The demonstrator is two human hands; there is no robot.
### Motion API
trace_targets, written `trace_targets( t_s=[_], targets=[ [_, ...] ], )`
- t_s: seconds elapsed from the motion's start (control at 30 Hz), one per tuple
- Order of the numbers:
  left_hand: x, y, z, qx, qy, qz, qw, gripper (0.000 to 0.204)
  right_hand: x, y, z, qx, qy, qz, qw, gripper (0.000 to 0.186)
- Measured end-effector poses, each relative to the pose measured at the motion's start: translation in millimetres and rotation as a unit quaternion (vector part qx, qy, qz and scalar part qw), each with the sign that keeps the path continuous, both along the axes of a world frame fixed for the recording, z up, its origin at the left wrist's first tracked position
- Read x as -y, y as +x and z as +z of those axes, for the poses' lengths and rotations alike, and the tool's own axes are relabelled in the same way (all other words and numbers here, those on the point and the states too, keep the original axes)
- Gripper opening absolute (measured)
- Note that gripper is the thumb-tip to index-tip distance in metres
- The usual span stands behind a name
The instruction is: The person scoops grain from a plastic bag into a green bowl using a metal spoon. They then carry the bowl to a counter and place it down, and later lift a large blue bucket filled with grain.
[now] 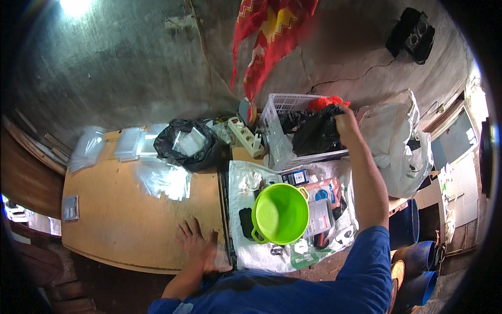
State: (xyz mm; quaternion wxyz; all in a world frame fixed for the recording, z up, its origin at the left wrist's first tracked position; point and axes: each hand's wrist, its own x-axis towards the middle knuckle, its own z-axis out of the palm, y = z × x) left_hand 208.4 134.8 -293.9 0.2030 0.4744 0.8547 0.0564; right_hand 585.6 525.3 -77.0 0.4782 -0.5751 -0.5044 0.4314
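Note:
My right hand reaches to the back and grips the top edge of a black plastic bag. That bag lies in a white plastic crate, with a red plastic bag behind it. Palm down, my left hand rests with fingers spread on the wooden table, near its front right corner. Between my arms a bright green two-handled basin stands on a white sack. Boxed and packaged goods lie beside the basin on the sack.
Clear plastic sleeves are spread on the table, next to an open black bag holding clear packets. A power strip sits left of the crate. A large white bag stands right; blue drums are below. A red cloth hangs overhead.

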Motion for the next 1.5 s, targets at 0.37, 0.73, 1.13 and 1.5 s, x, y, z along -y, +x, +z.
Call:
trace_targets(
  t_s=[0.37, 0.73, 1.13, 1.5],
  targets=[
    [9.6, -6.9, -31.5, -0.041, 0.065, -0.005, 0.997, 0.091, 109.0, -50.7, 103.5, -0.156, 0.112, 0.128, 0.973, 0.026],
    [27.6, -24.1, -62.7, 0.034, 0.156, -0.014, 0.987, 0.074, 265.2, -142.6, 61.1, -0.223, -0.047, 0.171, 0.959, 0.036],
    [64.5, -91.9, 57.4, 0.501, 0.385, -0.007, 0.775, 0.070, 340.6, -253.6, -32.1, 0.094, 0.104, 0.482, 0.865, 0.026],
    [107.7, -71.8, 108.7, 0.408, 0.278, -0.118, 0.862, 0.046, 383.8, -276.4, -82.4, 0.085, 0.179, 0.513, 0.835, 0.030]
  ],
)
